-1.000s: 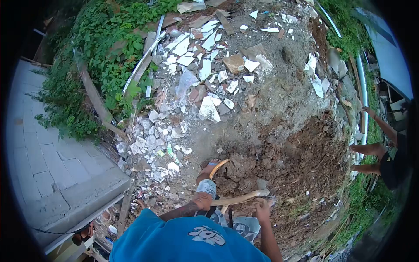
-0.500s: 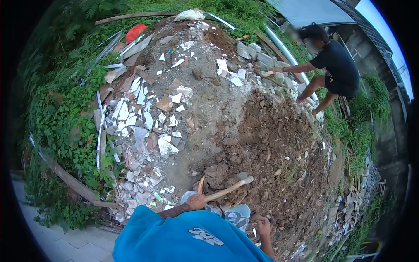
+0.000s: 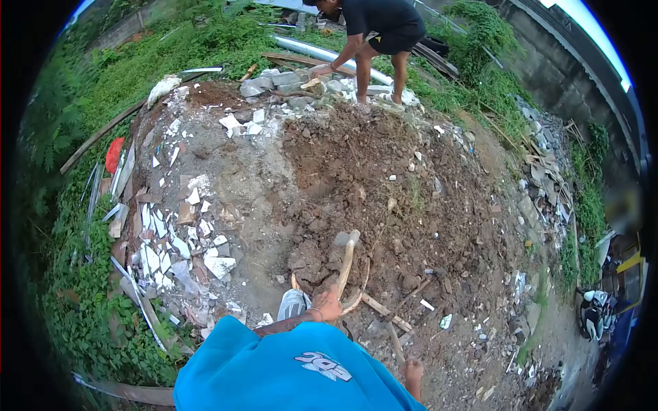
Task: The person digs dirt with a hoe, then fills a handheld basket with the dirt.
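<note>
My left hand (image 3: 327, 303) is wrapped round a pale wooden handle (image 3: 347, 264), whose rounded end points away from me over the brown soil. Lower right, my right hand (image 3: 413, 370) is closed beside another wooden stick (image 3: 395, 344); its fingers are small in view, but they seem to grip the stick's lower end. A curved orange-brown rim (image 3: 354, 301) shows just beyond my left hand. One grey shoe (image 3: 293, 303) stands on the dirt to the left of it.
A person in dark clothes (image 3: 386, 27) bends at the top, a hand on grey blocks (image 3: 286, 79). White tile shards (image 3: 219, 265) lie on the left. Loose brown soil (image 3: 439, 205) fills the middle. A wooden strip (image 3: 387, 313) lies near my hands. A motorcycle (image 3: 595, 314) stands far right.
The view has swung right. The handle in my left hand now points more steeply away from me. The stick by my right hand has come into view, and the other person has bent lower.
</note>
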`<state>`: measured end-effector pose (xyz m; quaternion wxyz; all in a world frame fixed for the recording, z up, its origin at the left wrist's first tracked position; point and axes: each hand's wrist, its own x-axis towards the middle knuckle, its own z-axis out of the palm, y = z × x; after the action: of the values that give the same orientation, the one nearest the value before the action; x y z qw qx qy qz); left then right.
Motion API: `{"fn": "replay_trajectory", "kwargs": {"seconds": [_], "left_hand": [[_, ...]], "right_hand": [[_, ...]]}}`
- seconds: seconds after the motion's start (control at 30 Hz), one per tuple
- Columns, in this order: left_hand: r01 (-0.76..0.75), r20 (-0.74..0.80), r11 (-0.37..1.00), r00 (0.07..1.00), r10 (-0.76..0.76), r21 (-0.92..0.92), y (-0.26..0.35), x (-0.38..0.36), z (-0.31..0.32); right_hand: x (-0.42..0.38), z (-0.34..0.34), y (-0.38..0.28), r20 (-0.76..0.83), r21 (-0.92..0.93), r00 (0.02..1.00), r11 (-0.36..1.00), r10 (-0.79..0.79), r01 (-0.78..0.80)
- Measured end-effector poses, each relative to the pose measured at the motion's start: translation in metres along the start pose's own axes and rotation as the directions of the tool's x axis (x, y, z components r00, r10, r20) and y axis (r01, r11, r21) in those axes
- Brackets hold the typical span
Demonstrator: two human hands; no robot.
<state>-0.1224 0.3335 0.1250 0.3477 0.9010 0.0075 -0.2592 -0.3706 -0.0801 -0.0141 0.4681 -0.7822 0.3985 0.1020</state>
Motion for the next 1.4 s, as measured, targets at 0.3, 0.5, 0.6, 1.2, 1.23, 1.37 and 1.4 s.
{"fn": "replay_trajectory", "kwargs": {"seconds": [0.3,0.5,0.6,1.2,1.23,1.37,1.4], "left_hand": [[-0.028,-0.233,1.000,0.972,0.030,0.014,-0.014,-0.032,0.069],[0.018,-0.280,0.991,0.960,0.021,0.135,-0.012,-0.028,0.081],[0.058,-0.219,0.983,0.975,-0.020,0.171,-0.001,-0.018,0.073],[-0.245,-0.150,0.969,0.958,0.244,0.009,-0.062,-0.072,0.060],[-0.106,0.008,0.994,0.994,0.106,-0.042,-0.052,-0.090,0.038],[-0.086,-0.060,0.991,0.995,0.080,-0.106,-0.156,-0.076,0.079],[-0.067,-0.040,0.984,0.997,0.061,-0.165,-0.177,-0.083,0.092]], "right_hand": [[-0.139,-0.023,0.134,-0.209,-0.139,0.957,0.963,0.200,-0.231],[-0.093,-0.051,0.161,-0.089,0.387,0.944,0.884,0.318,-0.261],[-0.064,-0.059,0.132,-0.121,0.534,0.962,0.833,0.245,-0.145],[-0.075,0.031,0.084,0.225,0.386,0.919,0.837,0.323,-0.388],[-0.067,0.033,0.062,0.240,0.373,0.932,0.860,0.273,-0.348],[-0.045,0.076,-0.070,0.230,0.404,0.973,0.911,-0.018,-0.079],[-0.047,0.089,-0.100,0.217,0.389,0.961,0.918,-0.174,0.079]]}}
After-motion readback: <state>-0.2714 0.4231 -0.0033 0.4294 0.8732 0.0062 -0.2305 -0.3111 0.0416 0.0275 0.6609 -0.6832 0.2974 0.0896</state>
